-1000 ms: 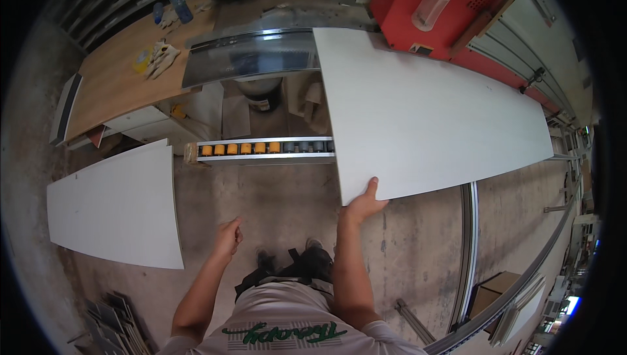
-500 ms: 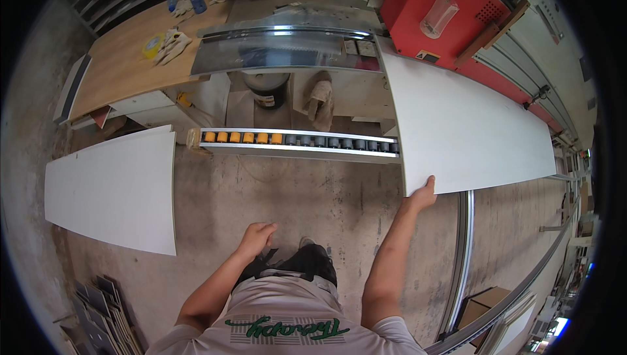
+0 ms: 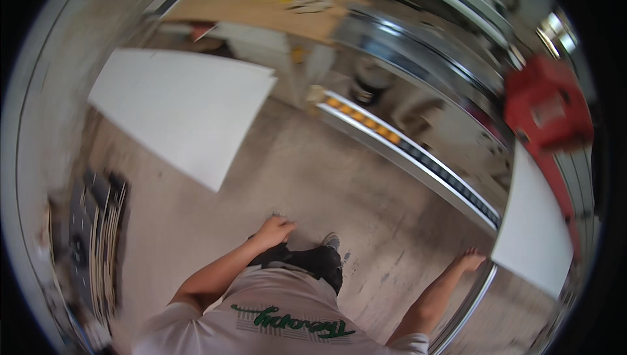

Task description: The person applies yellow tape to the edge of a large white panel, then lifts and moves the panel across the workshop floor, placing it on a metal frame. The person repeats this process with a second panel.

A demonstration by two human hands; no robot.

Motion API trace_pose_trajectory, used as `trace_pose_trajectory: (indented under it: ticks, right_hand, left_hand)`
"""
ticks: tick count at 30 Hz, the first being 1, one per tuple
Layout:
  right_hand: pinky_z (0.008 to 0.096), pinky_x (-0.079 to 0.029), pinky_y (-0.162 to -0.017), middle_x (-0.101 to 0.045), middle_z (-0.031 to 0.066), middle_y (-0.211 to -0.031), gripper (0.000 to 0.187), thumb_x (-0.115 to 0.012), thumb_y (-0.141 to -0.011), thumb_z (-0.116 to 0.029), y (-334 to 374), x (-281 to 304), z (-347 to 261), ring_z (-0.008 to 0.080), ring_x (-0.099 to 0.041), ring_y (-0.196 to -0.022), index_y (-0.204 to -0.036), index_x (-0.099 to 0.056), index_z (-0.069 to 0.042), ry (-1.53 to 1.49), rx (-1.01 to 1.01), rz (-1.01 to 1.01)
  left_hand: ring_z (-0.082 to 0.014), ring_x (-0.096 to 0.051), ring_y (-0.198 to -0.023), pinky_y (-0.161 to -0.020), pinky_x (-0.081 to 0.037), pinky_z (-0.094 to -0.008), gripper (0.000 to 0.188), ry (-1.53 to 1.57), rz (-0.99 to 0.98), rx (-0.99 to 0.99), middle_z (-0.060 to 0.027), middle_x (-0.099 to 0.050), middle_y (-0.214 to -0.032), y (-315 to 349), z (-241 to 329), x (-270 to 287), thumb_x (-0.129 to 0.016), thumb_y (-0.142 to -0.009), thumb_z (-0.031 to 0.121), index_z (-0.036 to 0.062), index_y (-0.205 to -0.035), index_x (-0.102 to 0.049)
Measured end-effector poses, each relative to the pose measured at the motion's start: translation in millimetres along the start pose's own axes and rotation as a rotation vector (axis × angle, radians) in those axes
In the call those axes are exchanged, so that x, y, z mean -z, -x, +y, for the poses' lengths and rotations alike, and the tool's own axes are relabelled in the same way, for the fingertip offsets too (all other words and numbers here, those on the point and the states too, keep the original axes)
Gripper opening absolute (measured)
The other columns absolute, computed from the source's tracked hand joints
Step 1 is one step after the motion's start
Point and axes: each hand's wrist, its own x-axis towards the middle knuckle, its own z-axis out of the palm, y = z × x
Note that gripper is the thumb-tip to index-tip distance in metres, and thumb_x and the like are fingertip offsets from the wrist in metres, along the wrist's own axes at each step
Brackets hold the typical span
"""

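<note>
Right-hand white board (image 3: 534, 224) sits at the right edge of the frame, beyond the right hand (image 3: 470, 261) — that's the nearer hand by far. Board lies to the right of it, its lower left corner just beside the fingertips; contact or small gap, I can't tell. The board's visible part runs from below the red machine (image 3: 547, 110) down toward lower right, longer that way than across; the lens bends it, so true long axis is hard to call. Right arm reaches out from the lower edge, up and right, elbow nearly straight, hand low by the metal rail (image 3: 467, 309). Fingers look partly extended but blurred; can't tell how far open or whether they have hold of the board. Left hand (image 3: 273, 231) is well apart, in front of the body around lower center — elbow bent, fingers folded in, nothing visible in it. Roller track (image 3: 405, 152) slants from upper center down to that board's left edge. Another white board (image 3: 186, 110) lies upper left, clear of both hands.
</note>
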Motion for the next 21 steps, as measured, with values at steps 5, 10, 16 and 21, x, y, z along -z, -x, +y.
trace_pose_trajectory:
  ticks: [5,10,16,21]
  right_hand:
    - [0.0325,-0.042,-0.046,-0.059,0.0062,-0.066,0.040,-0.053,-0.104,-0.037,259,56,153,0.0168,-0.057,-0.058,-0.077,-0.054,-0.008,0.630,-0.085,-0.588]
    - [0.0337,-0.052,-0.053,-0.070,0.0111,-0.087,0.031,-0.059,-0.102,-0.034,504,85,246,0.0216,-0.068,-0.067,-0.106,-0.060,-0.003,1.005,-0.509,-0.936]
    - [0.0356,-0.054,-0.058,-0.072,0.0110,-0.092,0.032,-0.060,-0.102,-0.033,652,-26,245,0.0209,-0.070,-0.073,-0.108,-0.063,-0.002,1.152,-0.225,-1.427]
    - [0.0376,-0.053,-0.064,-0.071,0.0113,-0.084,0.031,-0.062,-0.099,-0.029,749,-192,232,0.0216,-0.069,-0.073,-0.096,-0.066,0.002,1.099,0.344,-1.517]
  left_hand:
    - [-0.0149,-0.058,-0.060,-0.059,-0.045,-0.0321,0.038,0.094,0.157,0.000,-0.0054,-0.060,-0.063,-6,-71,112,-0.064,-0.099,0.030,-0.0007,-0.077,-0.065]
    - [-0.0179,-0.060,-0.056,-0.056,-0.047,-0.0355,0.052,0.187,0.329,-0.003,-0.0095,-0.062,-0.060,3,-124,263,-0.060,-0.099,0.039,-0.0015,-0.067,-0.064]
    - [-0.0230,-0.065,-0.057,-0.057,-0.050,-0.0387,0.042,0.143,0.641,0.095,-0.0160,-0.067,-0.062,22,-153,444,-0.068,-0.090,0.032,-0.0080,-0.078,-0.070]
    - [-0.0201,-0.063,-0.056,-0.052,-0.047,-0.0352,0.038,0.260,0.702,0.209,-0.0127,-0.067,-0.065,28,-169,530,-0.067,-0.091,0.032,-0.0033,-0.077,-0.069]
